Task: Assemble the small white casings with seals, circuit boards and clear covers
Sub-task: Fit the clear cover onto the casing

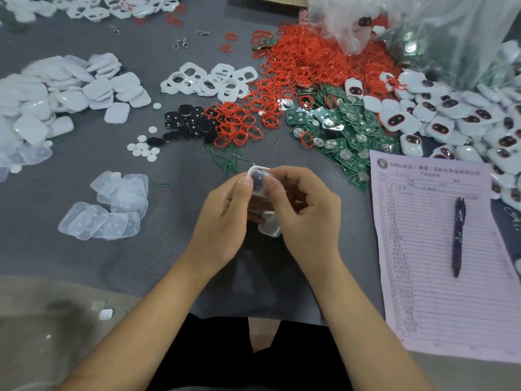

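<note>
Grey table [169, 249] | plastic bag [423, 26] top right, contents unclear | both thumbs pinch white casing [258, 182] above table, centre; long axis runs away from me | left hand [222, 218], right hand [307, 215] curled round it

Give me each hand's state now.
Left hand: fingers pinching the casing.
Right hand: fingers pinching the same casing.

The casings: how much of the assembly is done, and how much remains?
Done: a heap of closed casings lies at right. In hand: both hands, left and right, press one casing. Left: big piles of red seals, circuit boards and clear covers.
</note>
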A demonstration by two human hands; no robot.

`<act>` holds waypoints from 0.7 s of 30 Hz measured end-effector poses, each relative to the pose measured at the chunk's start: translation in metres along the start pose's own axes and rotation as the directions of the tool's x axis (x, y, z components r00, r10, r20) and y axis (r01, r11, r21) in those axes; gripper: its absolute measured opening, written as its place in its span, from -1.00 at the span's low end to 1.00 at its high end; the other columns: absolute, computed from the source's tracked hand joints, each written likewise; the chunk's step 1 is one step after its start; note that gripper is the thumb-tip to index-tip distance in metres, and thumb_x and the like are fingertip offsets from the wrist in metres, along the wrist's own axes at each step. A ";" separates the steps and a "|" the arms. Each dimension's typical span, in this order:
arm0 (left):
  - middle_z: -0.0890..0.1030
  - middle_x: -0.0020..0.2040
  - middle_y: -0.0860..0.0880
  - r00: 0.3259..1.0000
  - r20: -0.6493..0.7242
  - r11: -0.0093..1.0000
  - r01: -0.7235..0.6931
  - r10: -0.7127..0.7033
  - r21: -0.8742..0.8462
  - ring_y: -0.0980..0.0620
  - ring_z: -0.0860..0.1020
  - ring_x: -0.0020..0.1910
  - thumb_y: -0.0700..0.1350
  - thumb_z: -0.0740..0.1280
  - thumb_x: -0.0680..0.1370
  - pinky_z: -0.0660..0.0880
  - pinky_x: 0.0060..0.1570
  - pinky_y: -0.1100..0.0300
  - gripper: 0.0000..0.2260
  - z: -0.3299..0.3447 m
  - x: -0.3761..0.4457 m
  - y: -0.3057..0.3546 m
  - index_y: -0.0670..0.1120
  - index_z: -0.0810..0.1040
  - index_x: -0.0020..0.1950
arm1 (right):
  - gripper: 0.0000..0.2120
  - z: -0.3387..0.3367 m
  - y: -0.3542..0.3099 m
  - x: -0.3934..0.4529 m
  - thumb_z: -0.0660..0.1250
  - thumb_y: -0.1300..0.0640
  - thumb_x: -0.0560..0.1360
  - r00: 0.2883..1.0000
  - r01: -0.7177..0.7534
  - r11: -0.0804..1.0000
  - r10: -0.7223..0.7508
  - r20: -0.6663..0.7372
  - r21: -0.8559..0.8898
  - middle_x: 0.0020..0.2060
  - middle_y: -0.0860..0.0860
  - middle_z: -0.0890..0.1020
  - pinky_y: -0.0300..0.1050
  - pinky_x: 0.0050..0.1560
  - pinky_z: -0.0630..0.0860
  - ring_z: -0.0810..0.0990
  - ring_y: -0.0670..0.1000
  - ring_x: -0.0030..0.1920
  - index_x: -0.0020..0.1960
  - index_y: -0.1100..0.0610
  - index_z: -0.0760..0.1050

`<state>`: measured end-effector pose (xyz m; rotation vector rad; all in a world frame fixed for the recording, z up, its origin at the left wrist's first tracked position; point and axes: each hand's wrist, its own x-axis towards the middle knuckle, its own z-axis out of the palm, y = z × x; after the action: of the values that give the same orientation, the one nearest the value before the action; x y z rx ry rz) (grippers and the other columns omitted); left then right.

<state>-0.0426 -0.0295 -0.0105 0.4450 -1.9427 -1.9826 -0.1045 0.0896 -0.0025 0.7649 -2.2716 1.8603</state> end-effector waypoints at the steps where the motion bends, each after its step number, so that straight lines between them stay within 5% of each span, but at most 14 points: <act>1: 0.73 -0.04 -0.10 1.000 0.000 1.000 -0.007 0.007 0.019 -0.04 0.70 -0.08 -0.02 0.10 0.72 0.65 -0.14 0.07 -0.66 0.000 0.000 0.000 0.01 0.68 0.13 | -0.95 0.000 0.000 0.000 0.45 0.14 0.59 1.000 -0.005 1.000 0.005 -0.002 -0.006 -0.18 -0.18 0.71 -0.39 -0.16 0.50 0.70 -0.14 -0.17 0.01 0.00 0.67; 8: 0.72 -0.06 -0.02 0.998 0.062 0.998 -0.018 0.015 0.052 -0.02 0.68 -0.09 -0.11 0.11 0.70 0.66 -0.12 -0.05 -0.70 -0.001 -0.003 0.001 -0.05 0.65 0.17 | -0.98 0.005 0.001 -0.003 0.49 0.22 0.55 0.993 0.096 0.975 -0.109 -0.052 -0.203 -0.20 -0.08 0.69 -0.11 -0.19 0.57 0.64 -0.10 -0.22 -0.05 0.13 0.68; 11: 0.71 -0.09 0.08 0.996 0.085 0.996 -0.047 0.041 0.077 0.09 0.67 -0.13 -0.16 0.12 0.69 0.66 -0.17 0.07 -0.71 -0.002 -0.003 0.001 -0.01 0.63 0.18 | -0.99 0.006 0.000 -0.004 0.51 0.23 0.54 0.982 0.150 0.947 -0.176 -0.069 -0.283 -0.18 0.00 0.66 0.03 -0.18 0.56 0.64 0.03 -0.17 -0.06 0.16 0.71; 16: 0.73 -0.05 0.02 0.994 0.095 0.996 -0.052 0.045 0.073 0.04 0.68 -0.13 -0.20 0.13 0.70 0.66 -0.17 0.02 -0.71 -0.005 -0.003 0.001 -0.03 0.63 0.22 | -0.93 0.004 -0.002 -0.006 0.55 0.16 0.51 0.978 0.128 0.942 -0.171 -0.116 -0.312 -0.15 -0.02 0.49 -0.28 -0.18 0.43 0.45 -0.24 -0.16 0.00 0.10 0.74; 21: 0.74 0.09 -0.12 1.000 0.010 0.998 0.028 -0.028 -0.055 -0.14 0.72 0.06 -0.08 0.20 0.69 0.67 0.02 -0.13 -0.71 -0.004 -0.004 0.002 -0.05 0.55 0.38 | -0.64 0.004 -0.002 -0.003 0.41 -0.01 0.56 0.989 0.100 0.960 -0.126 -0.082 -0.263 -0.08 -0.03 0.50 -0.25 -0.12 0.43 0.47 -0.09 -0.16 0.29 0.14 0.56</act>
<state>-0.0378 -0.0313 -0.0083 0.4517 -1.8920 -2.0537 -0.0999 0.0864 -0.0027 0.7286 -2.2938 1.4801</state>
